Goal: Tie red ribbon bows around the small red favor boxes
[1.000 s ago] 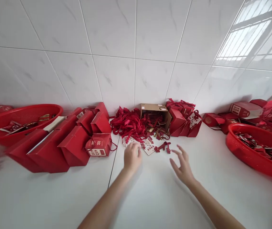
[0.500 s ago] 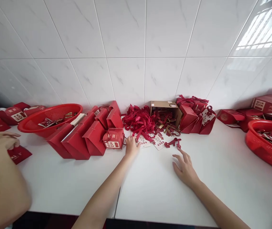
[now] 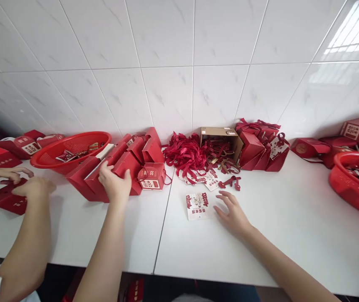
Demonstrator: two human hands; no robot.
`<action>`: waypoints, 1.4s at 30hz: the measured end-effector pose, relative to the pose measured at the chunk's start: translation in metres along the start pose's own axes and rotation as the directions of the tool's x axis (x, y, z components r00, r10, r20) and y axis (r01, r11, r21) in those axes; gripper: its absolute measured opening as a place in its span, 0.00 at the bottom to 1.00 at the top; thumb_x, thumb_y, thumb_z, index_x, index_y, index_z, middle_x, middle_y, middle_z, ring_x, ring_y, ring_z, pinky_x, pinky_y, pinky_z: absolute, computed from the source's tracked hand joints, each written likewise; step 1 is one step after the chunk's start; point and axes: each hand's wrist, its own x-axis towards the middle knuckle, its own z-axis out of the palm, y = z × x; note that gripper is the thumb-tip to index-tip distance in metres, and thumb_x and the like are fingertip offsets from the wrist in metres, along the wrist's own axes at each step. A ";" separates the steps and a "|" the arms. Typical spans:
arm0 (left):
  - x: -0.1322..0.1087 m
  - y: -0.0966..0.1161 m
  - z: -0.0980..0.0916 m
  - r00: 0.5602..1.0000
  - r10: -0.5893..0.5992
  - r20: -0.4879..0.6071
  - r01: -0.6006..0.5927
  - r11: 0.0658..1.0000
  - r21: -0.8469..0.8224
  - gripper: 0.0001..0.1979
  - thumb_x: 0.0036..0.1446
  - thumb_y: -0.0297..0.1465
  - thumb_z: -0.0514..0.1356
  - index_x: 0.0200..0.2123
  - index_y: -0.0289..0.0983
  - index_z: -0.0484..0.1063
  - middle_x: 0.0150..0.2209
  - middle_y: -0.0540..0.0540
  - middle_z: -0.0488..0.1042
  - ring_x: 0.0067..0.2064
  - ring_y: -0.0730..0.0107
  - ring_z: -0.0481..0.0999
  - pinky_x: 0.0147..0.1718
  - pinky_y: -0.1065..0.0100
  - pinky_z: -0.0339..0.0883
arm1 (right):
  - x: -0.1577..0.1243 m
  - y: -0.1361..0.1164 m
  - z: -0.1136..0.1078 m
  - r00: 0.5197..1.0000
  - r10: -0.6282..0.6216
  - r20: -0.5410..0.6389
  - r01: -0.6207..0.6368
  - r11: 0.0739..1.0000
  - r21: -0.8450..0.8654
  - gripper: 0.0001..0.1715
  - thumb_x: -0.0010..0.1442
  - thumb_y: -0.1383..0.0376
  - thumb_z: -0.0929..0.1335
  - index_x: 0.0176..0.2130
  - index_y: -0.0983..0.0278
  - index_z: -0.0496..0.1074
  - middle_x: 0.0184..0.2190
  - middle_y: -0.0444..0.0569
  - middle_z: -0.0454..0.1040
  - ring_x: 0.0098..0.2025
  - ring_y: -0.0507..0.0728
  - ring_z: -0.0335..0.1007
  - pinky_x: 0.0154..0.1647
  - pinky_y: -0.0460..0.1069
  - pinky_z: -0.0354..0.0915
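My left hand [image 3: 115, 183] is at the front of a row of red gift boxes [image 3: 83, 178], its thumb and fingers apart; whether it touches a box I cannot tell. My right hand [image 3: 233, 213] lies low over the table with fingers spread and nothing in them. Just left of its fingertips, a white card with red print [image 3: 197, 206] lies flat. Behind that are more printed cards [image 3: 211, 181], a pile of red ribbons [image 3: 186, 156] and a few dark red bow pieces [image 3: 229, 183]. A small red box with a cord [image 3: 151, 178] stands right of the row.
An open cardboard box [image 3: 218, 131] holding ribbon pieces lies on its side by the wall, next to ribboned red boxes [image 3: 255, 147]. Red plastic baskets stand at left [image 3: 50, 161] and right [image 3: 352, 191]. At far left, a co-worker's hands [image 3: 36, 188] handle a red box [image 3: 11, 199].
My left hand has moved left from the cards to the red boxes. One card now lies apart, nearer me. My right hand has shifted slightly left. The co-worker's box has opened up.
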 end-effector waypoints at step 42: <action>-0.187 0.091 -0.025 0.796 0.152 0.586 0.378 0.632 -0.677 0.09 0.64 0.39 0.55 0.41 0.41 0.69 0.36 0.45 0.75 0.38 0.64 0.76 0.38 0.65 0.71 | 0.018 -0.130 -0.054 0.884 0.321 -0.340 -0.057 0.796 0.603 0.13 0.60 0.56 0.69 0.36 0.62 0.78 0.32 0.50 0.78 0.31 0.55 0.73 0.28 0.48 0.66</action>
